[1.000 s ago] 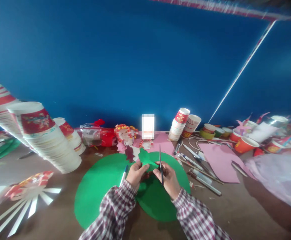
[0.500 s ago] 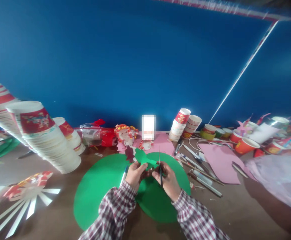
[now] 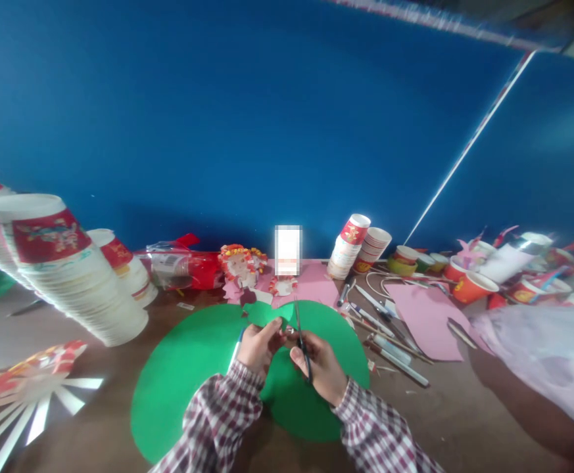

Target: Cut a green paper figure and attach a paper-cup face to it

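Note:
My left hand (image 3: 258,347) pinches a small cut piece of green paper (image 3: 263,315) between thumb and fingers. In my right hand (image 3: 322,366) is a pair of scissors (image 3: 301,338), its blades pointing up and away beside the piece's right edge. My right fingers are wrapped around the handles, and the fingertips of both hands lie close together. Below both hands lies a large rounded green sheet (image 3: 183,374) on the brown table. A marker (image 3: 236,351) with a white barrel and blue end rests on the sheet, left of my left hand.
Stacked paper cups (image 3: 74,276) lean at the left, near a cut cup with fanned strips (image 3: 35,387). More cup stacks (image 3: 348,246) stand by the blue wall. Pens (image 3: 400,361), pink paper (image 3: 427,322) and a plastic bag (image 3: 538,361) lie to the right.
The green piece has turned and tipped to the left in my left hand. The scissors have shifted slightly left with my right hand. The whole view has swung a little to the right.

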A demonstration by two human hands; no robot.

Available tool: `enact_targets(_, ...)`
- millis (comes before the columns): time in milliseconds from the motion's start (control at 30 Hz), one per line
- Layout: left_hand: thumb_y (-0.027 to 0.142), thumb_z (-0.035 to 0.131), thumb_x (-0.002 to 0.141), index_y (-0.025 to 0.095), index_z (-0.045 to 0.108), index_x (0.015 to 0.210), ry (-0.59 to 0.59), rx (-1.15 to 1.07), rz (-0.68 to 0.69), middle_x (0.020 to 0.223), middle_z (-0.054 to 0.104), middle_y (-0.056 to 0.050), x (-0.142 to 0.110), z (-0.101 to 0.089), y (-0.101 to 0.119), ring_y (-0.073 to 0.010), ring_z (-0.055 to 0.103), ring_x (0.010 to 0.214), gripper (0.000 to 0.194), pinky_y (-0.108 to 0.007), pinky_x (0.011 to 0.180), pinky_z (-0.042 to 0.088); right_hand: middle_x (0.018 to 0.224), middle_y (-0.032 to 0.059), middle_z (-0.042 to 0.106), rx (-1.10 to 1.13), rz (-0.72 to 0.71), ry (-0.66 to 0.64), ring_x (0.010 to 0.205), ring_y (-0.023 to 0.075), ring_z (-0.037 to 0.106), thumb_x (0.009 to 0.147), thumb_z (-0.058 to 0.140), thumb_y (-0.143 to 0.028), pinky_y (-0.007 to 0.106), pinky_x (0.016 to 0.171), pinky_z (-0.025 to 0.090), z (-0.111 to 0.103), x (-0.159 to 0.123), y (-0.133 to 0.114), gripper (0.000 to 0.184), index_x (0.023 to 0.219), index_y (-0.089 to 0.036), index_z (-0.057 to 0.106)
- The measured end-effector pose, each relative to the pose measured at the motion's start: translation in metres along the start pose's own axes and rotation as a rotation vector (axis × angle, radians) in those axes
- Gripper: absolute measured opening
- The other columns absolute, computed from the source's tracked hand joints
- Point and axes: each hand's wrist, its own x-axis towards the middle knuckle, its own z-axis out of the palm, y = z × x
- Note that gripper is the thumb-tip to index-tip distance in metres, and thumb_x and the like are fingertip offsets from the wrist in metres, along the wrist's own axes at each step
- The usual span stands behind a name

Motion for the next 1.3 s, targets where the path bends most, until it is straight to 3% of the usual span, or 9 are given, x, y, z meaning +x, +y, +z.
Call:
enact_targets(233, 0.032, 0.083, 0.050, 0.008, 0.061, 0.052, 0.009, 0.029, -0.018, 0.052, 0.061, -0.005, -0.007, 0.005, 0.002, -0.0122, 0.058, 0.048, 0.033, -0.020, 0.045, 0.048, 0.064, -0.0014, 0.053, -0.035, -0.005, -0.013, 0.052, 0.0094, 0.049, 0.080, 0.059, -0.048, 0.019, 0.044, 0.036, 0.001, -0.001, 0.000, 0.039, 0.102, -0.015, 0.059)
enact_targets(400, 0.032, 0.082, 0.052, 0.009, 0.061, 0.052, 0.051, 0.075, -0.008, 0.048, 0.059, -0.003, -0.007, 0.004, -0.005, -0.0080, 0.052, 0.041, 0.031, -0.017, 0.038, 0.039, 0.066, -0.0006, 0.055, -0.060, -0.053, 0.004, 0.055, 0.0107, 0.049, 0.078, 0.061, -0.045, 0.020, 0.048, 0.038, 0.001, -0.001, -0.001, 0.035, 0.098, -0.016, 0.061)
enact_targets(1067, 0.029, 0.081, 0.052, 0.009, 0.062, 0.066, 0.044, 0.051, -0.038, 0.059, 0.065, -0.006, -0.008, 0.004, -0.010, -0.0157, 0.062, 0.051, 0.031, -0.025, 0.048, 0.052, 0.076, 0.0022, 0.063, -0.114, -0.089, 0.003, 0.061, 0.0137, 0.056, 0.082, 0.057, -0.042, 0.023, 0.054, 0.044, -0.001, 0.000, 0.003, 0.028, 0.097, -0.018, 0.059)
enact_targets(1300, 0.030, 0.082, 0.051, 0.010, 0.062, 0.068, 0.045, 0.048, -0.031, 0.059, 0.065, -0.004, -0.007, 0.004, -0.011, -0.0147, 0.061, 0.050, 0.033, -0.025, 0.048, 0.052, 0.074, 0.0023, 0.061, -0.153, -0.078, 0.004, 0.060, 0.0141, 0.056, 0.083, 0.056, -0.044, 0.023, 0.053, 0.043, -0.002, 0.000, 0.003, 0.029, 0.095, -0.018, 0.059)
